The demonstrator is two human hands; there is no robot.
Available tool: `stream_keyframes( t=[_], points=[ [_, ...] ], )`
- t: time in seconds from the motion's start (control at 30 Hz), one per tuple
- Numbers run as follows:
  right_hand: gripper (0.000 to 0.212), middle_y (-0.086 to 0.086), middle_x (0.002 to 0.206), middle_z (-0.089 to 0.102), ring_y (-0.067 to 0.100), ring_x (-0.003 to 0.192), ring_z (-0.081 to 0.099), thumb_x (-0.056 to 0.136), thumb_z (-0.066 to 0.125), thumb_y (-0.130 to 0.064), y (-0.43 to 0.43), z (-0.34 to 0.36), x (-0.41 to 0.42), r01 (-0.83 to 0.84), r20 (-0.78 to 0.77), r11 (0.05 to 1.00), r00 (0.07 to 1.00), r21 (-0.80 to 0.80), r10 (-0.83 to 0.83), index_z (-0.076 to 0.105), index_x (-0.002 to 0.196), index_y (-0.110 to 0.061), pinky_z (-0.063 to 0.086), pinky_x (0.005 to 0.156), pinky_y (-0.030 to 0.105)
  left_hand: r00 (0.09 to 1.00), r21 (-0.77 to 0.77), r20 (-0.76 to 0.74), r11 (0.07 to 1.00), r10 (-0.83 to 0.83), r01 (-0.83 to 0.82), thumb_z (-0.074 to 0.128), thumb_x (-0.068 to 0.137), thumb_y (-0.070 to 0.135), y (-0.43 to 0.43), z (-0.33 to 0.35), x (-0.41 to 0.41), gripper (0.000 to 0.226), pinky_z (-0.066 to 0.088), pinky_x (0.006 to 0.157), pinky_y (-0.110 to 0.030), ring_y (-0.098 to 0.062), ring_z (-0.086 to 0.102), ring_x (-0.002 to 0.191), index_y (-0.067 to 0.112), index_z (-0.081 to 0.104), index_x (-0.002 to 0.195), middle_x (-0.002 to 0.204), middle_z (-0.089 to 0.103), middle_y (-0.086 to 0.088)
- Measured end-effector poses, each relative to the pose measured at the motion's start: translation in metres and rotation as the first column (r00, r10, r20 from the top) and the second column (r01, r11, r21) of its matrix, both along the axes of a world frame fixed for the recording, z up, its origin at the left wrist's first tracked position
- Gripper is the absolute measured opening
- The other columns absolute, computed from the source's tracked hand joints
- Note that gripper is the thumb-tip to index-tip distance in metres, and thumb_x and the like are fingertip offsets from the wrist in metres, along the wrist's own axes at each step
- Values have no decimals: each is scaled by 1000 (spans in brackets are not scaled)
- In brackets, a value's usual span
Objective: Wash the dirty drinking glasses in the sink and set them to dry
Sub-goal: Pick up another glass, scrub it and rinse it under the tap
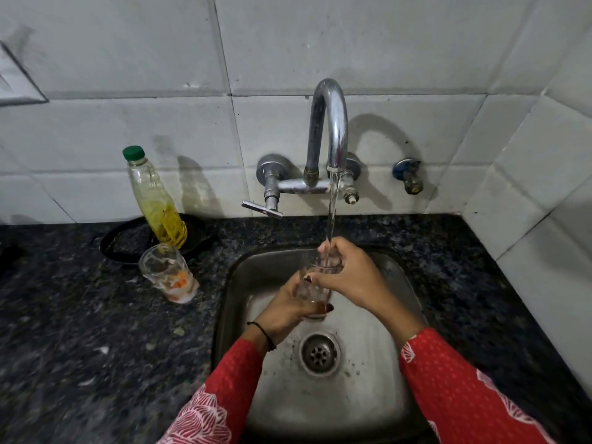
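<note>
A clear drinking glass (pixel 309 291) is held upright over the steel sink (pixel 378 373), under the stream from the curved tap (pixel 330 123). My left hand (pixel 285 310) grips its lower part from the left. My right hand (pixel 347 274) wraps its rim from the right, with fingers over or in the mouth where the water lands. A second glass (pixel 168 272), dirty with orange residue at its bottom, stands on the dark counter left of the sink.
A bottle of yellow liquid with a green cap (pixel 153 197) stands on a black round dish (pixel 128 241) behind the dirty glass. The tap lever (pixel 261 209) juts out at left. A small valve (pixel 408 174) sits on the tiled wall. The sink drain (pixel 318 354) is below my hands.
</note>
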State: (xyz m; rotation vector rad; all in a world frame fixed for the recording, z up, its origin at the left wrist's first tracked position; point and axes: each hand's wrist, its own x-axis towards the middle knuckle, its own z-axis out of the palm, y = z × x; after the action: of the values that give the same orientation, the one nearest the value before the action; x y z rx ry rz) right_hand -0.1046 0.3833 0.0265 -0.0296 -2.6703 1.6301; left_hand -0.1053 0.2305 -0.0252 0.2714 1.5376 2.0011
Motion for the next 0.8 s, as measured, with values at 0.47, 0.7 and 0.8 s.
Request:
stream_keyframes(
  t=[0.47,0.7,0.8],
  points=[
    [20,14,110,70,26,95,66,89,62,-22,-16,-29,2,517,507,457,848,-724,-156,69,106,-15,54,80,41,940,140,181,938,290,-317,56,88,22,-7,16,-12,27,53,89,-39,-24,67,98,10,70,107,109,70,-14],
    [28,16,91,68,28,76,63,95,49,-32,-34,-45,6,606,611,170,791,-777,-25,60,104,-8,54,62,38,824,-22,-8,824,566,-566,45,99,17,5,52,-54,26,54,60,-34,-20,67,73,25,33,121,94,66,-8],
    [24,13,78,63,20,59,60,95,52,-31,-30,-38,1,582,587,182,809,-793,-30,59,101,-8,55,57,34,679,-45,-161,682,716,-730,38,100,9,9,65,-73,12,56,50,-32,-12,61,47,14,37,111,73,56,-8]
  ],
)
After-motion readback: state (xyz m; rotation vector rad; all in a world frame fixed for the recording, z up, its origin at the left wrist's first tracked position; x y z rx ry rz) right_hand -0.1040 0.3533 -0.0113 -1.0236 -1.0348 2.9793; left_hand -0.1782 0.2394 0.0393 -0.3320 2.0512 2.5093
